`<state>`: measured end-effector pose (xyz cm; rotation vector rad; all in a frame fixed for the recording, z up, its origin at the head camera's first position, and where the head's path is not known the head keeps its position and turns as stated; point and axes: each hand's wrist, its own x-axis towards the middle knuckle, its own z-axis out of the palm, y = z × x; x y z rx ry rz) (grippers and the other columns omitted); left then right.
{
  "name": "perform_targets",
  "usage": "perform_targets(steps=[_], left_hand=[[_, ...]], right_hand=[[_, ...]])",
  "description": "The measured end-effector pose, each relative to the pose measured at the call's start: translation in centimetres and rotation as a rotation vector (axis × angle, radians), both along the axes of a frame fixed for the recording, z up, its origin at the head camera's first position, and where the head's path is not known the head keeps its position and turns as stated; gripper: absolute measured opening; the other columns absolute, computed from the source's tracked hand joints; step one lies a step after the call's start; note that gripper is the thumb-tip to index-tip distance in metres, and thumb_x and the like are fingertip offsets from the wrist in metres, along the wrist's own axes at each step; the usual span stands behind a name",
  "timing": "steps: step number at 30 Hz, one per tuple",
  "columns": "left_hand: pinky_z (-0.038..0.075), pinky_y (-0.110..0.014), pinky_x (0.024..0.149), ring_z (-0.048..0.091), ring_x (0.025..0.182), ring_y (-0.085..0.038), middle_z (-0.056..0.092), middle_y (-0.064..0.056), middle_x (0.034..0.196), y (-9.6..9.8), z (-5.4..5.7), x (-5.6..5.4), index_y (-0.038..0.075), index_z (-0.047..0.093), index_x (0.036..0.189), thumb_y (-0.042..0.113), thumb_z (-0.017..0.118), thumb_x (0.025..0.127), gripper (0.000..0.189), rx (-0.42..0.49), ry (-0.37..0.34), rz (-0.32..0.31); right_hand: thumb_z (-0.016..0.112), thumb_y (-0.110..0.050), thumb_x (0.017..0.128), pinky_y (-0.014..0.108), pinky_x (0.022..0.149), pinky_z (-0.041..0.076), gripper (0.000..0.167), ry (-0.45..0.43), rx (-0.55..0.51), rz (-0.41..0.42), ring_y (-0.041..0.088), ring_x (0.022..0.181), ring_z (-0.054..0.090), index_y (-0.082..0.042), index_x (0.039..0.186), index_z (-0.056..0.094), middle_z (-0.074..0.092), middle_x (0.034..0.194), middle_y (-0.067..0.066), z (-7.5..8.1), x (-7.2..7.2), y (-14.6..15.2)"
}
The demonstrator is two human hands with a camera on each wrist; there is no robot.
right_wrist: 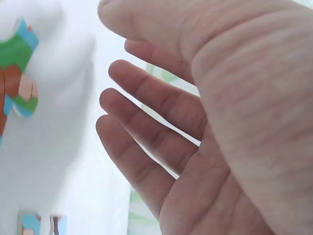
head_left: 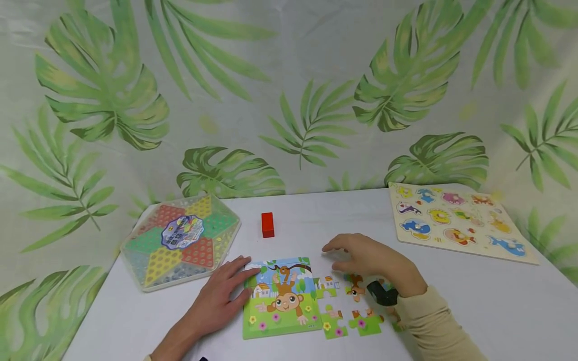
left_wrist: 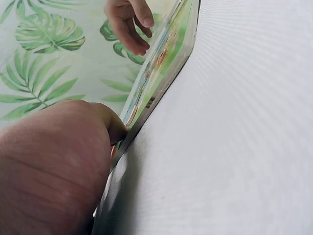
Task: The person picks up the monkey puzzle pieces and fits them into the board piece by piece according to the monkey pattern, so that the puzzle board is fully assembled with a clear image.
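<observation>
A monkey jigsaw puzzle (head_left: 282, 301) lies flat on the white table, its picture looking whole. My left hand (head_left: 226, 293) rests at its left edge, fingers spread and touching the border; the left wrist view shows the thumb against the puzzle's side (left_wrist: 161, 81). To the right of the board lie several loose jigsaw pieces (head_left: 331, 326), some partly hidden under my right arm. Above and behind those pieces hovers my right hand (head_left: 368, 254), fingers loosely bent. In the right wrist view its palm and fingers (right_wrist: 146, 132) hold nothing, and a few pieces (right_wrist: 19, 73) show at the left.
Behind the puzzle stands a red block (head_left: 268, 224). A hexagonal Chinese checkers board (head_left: 180, 240) lies at the back left, and a wooden sea-animal peg puzzle (head_left: 460, 220) at the back right. A leaf-print cloth (head_left: 316, 100) hangs behind the table.
</observation>
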<state>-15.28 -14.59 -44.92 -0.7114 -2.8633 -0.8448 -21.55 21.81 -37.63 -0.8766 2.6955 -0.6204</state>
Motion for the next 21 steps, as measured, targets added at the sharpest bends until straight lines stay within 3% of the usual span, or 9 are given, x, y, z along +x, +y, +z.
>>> perform_targets(steps=[21], left_hand=[[0.030,-0.056,0.124,0.038,0.151,-0.031,0.049,-0.006,0.158,0.0,0.1,0.0,0.022,0.065,0.140,0.022,0.068,0.098,0.042,0.001,-0.014,-0.001]], right_hand=[[0.085,-0.015,0.083,0.048,0.100,0.052,0.034,-0.088,0.016,-0.102,0.025,0.115,0.062,-0.015,0.115,0.072,0.068,0.122,0.003,-0.8,-1.0,2.2]])
